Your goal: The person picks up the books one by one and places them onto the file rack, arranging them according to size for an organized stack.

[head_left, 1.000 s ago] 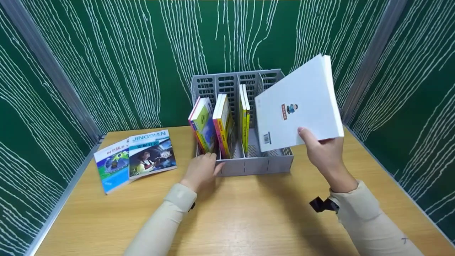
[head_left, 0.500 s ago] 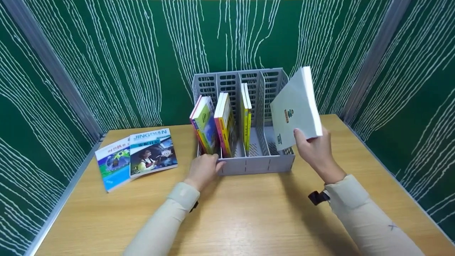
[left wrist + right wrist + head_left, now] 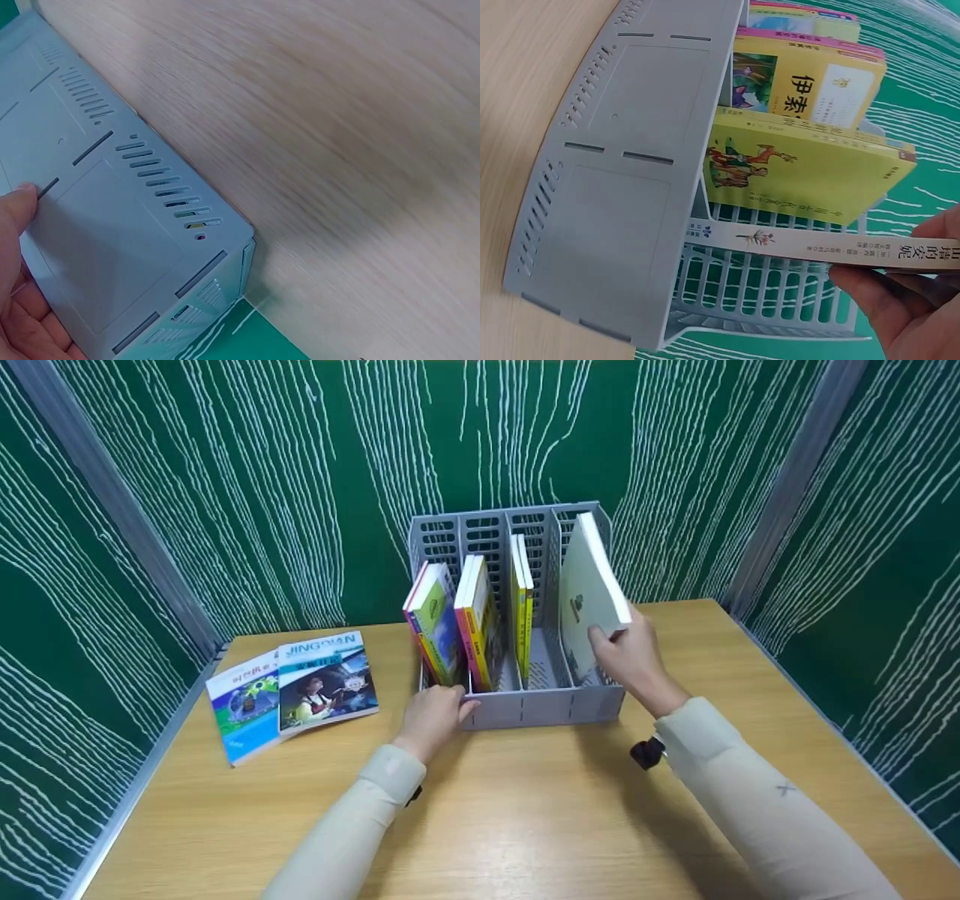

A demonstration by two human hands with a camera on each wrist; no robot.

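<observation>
A grey file rack (image 3: 547, 707) with upright dividers stands at the middle of the table. My left hand (image 3: 431, 721) grips its front wall near the left corner; in the left wrist view the thumb (image 3: 19, 206) lies on the outer face. Between thumb and fingers, my right hand (image 3: 636, 656) pinches a white paperback book (image 3: 581, 592) by its near edge. The book stands on edge in the rightmost compartment. Its pale spine (image 3: 795, 244), with a small flower print, shows in the right wrist view, the lower end reaching behind the rack's front wall.
Books with a green cover (image 3: 435, 622) fill the leftmost compartment, pink-and-yellow books (image 3: 474, 622) the second, yellow books (image 3: 523, 615) the third. A JINGDIAN book (image 3: 328, 686) overlaps a blue-green book (image 3: 247, 709) on the table (image 3: 495, 825), left of the rack. Green walls enclose the table.
My right hand has moved left and down with the white book, turning it upright and lowering it into the rightmost compartment. The left hand keeps its hold on the rack.
</observation>
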